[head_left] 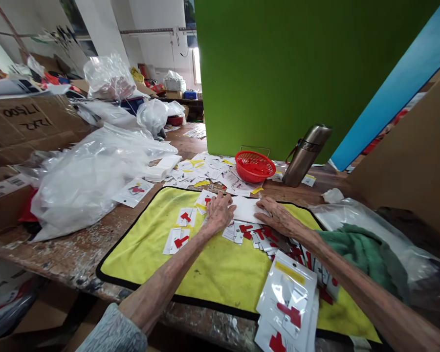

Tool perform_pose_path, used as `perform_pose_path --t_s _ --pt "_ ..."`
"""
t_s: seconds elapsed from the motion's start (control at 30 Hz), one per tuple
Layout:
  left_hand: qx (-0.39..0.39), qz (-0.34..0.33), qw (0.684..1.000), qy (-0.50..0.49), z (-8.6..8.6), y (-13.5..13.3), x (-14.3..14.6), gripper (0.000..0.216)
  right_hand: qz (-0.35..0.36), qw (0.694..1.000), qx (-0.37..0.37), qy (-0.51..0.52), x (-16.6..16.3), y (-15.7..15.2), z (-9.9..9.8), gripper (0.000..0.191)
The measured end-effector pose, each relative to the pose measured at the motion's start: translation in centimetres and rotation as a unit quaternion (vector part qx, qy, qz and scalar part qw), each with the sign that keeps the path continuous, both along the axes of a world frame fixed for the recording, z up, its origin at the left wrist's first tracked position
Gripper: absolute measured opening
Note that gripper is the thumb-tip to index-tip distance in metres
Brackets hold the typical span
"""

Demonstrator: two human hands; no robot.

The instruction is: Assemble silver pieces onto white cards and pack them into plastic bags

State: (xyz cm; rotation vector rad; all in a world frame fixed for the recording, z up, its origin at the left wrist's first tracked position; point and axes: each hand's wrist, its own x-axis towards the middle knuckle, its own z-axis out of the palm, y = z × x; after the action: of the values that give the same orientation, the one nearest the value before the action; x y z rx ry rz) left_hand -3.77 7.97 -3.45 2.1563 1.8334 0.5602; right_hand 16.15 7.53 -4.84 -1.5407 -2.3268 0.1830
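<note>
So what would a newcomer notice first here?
A bright yellow mat with a black border fills the bench front, the left hand and right hand flanking a white card on it. Behind it, a red basket stands beside a steel flask, before a tall green board.

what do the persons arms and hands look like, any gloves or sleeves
The left hand and right hand are bare, with no gloves, and no watch or bracelet shows on the forearms. The left arm runs into a loose grey-blue mottled sleeve; no sleeve shows on the right arm.
</note>
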Motion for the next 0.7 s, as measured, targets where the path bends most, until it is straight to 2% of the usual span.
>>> perform_pose_path --t_s 0.1,0.2,0.33,0.5,0.6,0.7 --pt "0.023 0.012 1.0 0.003 0.1 -0.5 0.2 0.017 -0.042 0.999 0.015 0.011 0.1 0.3 -0.4 0.032" --pt "0.063 -0.001 0.998 0.005 -0.2 -1.0 0.9 0.03 -0.065 0.997 0.028 0.022 0.1 0.7 -0.6 0.032" --pt "0.026 -0.003 1.0 0.009 -0.5 -0.9 1.4 0.038 -0.073 0.994 0.057 0.058 0.3 1.2 -0.7 0.032" --pt "-0.007 0.005 1.0 -0.008 0.0 -0.5 1.1 0.04 -0.083 0.985 0.08 0.127 0.1 1.4 -0.7 0.011" --pt "-0.007 0.022 1.0 -0.02 0.0 -0.6 1.0 0.039 -0.094 0.977 0.09 0.17 -0.3 1.2 -0.3 0.006" --pt "0.015 0.043 0.998 -0.051 0.0 -1.0 1.1 0.036 -0.108 0.965 0.104 0.213 -0.6 0.9 0.8 0.01"
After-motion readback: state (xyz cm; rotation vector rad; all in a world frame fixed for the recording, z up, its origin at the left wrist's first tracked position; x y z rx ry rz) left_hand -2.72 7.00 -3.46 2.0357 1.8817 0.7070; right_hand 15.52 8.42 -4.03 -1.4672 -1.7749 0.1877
